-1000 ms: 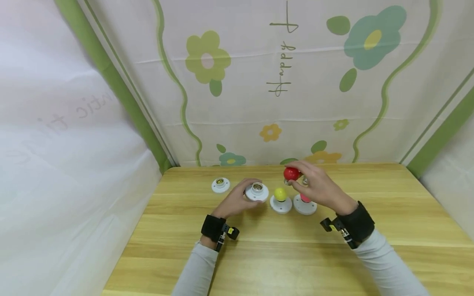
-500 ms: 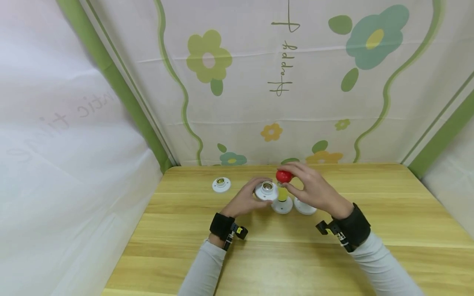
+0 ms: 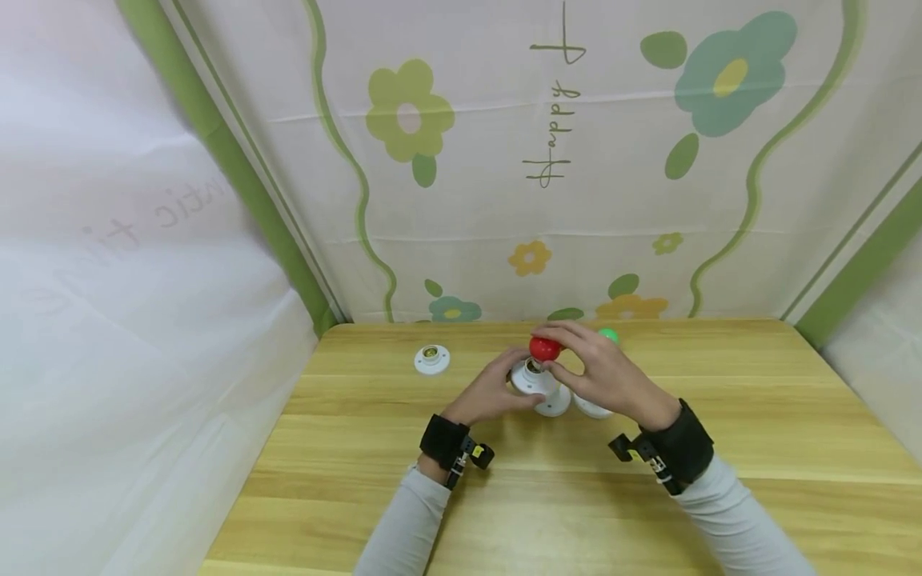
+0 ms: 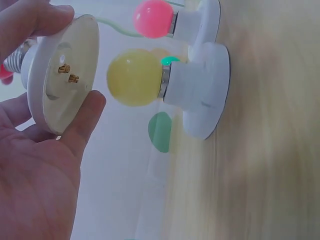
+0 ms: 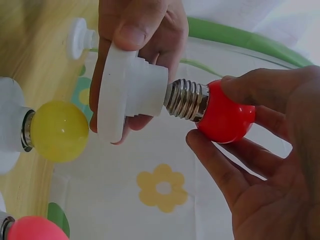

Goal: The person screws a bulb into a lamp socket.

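Observation:
My left hand [image 3: 495,390] grips a white round lamp holder [image 5: 114,95] by its rim, lifted off the table; its hollow underside with brass terminals faces the left wrist camera. With thumb and fingers my right hand [image 3: 608,370] pinches a red light bulb [image 5: 227,114]. The bulb's metal screw base [image 5: 187,100] points at the lamp holder's socket, its tip right at the opening. Beside the held lamp holder stands a yellow bulb [image 4: 135,77] seated upright in its own white holder [image 4: 200,95]; in the head view the hands cover this bulb.
A pink bulb [image 4: 154,19] sits in another white holder [image 3: 592,406] to the right. Behind the right hand shows a green bulb [image 3: 608,335]. A bulbless lamp holder [image 3: 431,359] lies at the left on the wooden table [image 3: 346,480]. A flower-printed curtain [image 3: 475,200] rises behind the table.
My left hand has moved right with the lamp holder, now over the yellow bulb's holder. My right hand has brought the red bulb left and slightly down to the socket. The green bulb has come into view.

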`<state>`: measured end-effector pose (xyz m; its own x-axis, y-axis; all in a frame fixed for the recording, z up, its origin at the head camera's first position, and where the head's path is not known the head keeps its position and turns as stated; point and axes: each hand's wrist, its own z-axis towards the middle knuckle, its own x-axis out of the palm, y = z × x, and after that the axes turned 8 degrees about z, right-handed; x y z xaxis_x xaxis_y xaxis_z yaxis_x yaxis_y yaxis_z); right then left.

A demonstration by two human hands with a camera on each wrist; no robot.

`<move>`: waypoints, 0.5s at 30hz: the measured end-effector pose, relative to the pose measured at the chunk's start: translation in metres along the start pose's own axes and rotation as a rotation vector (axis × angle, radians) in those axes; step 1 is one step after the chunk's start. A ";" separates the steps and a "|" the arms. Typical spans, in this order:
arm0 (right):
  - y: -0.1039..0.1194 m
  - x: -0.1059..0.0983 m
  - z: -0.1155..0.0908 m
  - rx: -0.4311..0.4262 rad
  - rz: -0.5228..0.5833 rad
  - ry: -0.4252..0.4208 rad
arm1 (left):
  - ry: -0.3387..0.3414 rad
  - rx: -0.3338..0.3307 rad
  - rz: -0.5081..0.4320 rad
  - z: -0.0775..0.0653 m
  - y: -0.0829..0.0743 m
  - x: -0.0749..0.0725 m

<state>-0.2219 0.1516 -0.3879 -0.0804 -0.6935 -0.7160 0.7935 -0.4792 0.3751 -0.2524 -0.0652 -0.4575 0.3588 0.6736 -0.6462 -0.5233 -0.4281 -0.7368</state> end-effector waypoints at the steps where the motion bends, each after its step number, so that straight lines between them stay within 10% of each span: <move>1: 0.000 0.001 0.000 -0.001 0.001 0.003 | 0.004 0.010 -0.004 0.001 0.000 0.001; 15: -0.003 0.006 -0.003 0.006 0.022 0.050 | 0.029 0.046 -0.063 0.003 -0.005 0.004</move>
<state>-0.2223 0.1509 -0.3949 -0.0332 -0.6762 -0.7360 0.7913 -0.4676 0.3939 -0.2503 -0.0581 -0.4559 0.4136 0.6805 -0.6048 -0.5338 -0.3569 -0.7666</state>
